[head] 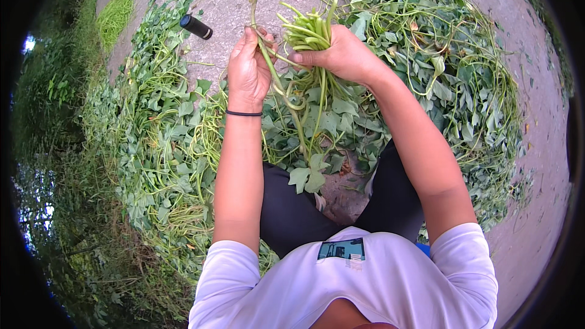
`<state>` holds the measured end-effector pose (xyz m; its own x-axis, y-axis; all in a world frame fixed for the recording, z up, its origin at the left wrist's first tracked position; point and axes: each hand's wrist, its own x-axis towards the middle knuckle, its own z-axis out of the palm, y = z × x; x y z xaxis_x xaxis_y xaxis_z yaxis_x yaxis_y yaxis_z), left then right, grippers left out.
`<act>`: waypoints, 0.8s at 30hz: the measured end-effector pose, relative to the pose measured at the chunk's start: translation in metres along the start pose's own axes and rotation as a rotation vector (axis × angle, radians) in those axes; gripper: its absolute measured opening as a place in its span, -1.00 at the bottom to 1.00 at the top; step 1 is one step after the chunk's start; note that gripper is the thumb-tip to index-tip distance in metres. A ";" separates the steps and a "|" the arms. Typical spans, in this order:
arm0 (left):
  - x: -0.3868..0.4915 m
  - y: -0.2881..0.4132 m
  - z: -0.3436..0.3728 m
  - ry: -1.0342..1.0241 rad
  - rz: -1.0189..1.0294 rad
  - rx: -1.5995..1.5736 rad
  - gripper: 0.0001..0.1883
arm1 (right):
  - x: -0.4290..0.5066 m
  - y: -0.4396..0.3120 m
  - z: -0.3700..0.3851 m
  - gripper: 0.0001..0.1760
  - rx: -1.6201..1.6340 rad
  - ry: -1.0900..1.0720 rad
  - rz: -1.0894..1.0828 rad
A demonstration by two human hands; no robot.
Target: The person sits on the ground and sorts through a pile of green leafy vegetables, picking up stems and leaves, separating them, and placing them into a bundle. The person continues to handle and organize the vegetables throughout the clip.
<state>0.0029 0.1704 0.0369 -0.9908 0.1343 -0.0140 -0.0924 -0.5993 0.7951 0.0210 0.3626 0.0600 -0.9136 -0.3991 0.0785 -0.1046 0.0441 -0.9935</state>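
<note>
My left hand [251, 66] pinches a long green vine [295, 119] between thumb and fingers. The vine runs from the top of the view down to a few leaves [308, 176] above my lap. A bundle of cut green leaf stalks [308, 29] sits in my right hand [345, 55], their ends fanning up and to the left. The right thumb and fingers also reach a thin side stalk that branches off the vine near my left hand. Part of the right fingers is hidden behind the bundle.
Heaped leafy vines [448, 64] cover the concrete ground [539, 114] at the right. More cut vines and leaves [173, 155] lie at the left. A dark cylindrical bottle or flask [196, 26] lies beyond my left hand. A pile of green stalks [116, 18] is at the far left, beside grass.
</note>
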 end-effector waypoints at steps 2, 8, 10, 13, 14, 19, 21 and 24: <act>0.001 0.001 -0.001 -0.041 0.061 0.046 -0.75 | 0.000 -0.006 0.004 -0.70 0.112 -0.050 0.045; -0.007 0.005 0.005 -0.082 -0.016 0.465 -0.79 | 0.001 0.001 -0.002 -0.69 -0.005 -0.030 0.035; -0.008 0.004 0.004 -0.099 -0.058 0.616 -0.81 | 0.002 0.004 -0.003 -0.70 -0.046 0.009 0.047; -0.009 0.002 0.004 -0.094 -0.138 0.893 -0.79 | 0.003 0.014 -0.002 -0.70 -0.384 0.082 -0.135; -0.010 0.002 0.004 -0.090 -0.166 0.985 -0.79 | 0.005 0.014 -0.007 -0.70 -0.515 0.086 -0.112; -0.008 0.010 -0.001 -0.160 -0.266 0.743 -0.80 | 0.018 0.021 -0.058 -0.76 -0.704 0.377 -0.004; -0.005 0.014 -0.012 -0.041 -0.190 0.589 -0.80 | 0.016 0.030 -0.079 -0.69 -0.436 0.458 -0.147; -0.006 0.024 -0.029 0.054 -0.128 0.471 -0.81 | -0.004 0.005 -0.065 -0.62 -0.203 0.296 -0.050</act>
<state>0.0040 0.1325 0.0384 -0.9792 0.1352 -0.1512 -0.1719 -0.1572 0.9725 -0.0017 0.4236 0.0600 -0.9765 -0.1243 0.1763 -0.2007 0.2236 -0.9538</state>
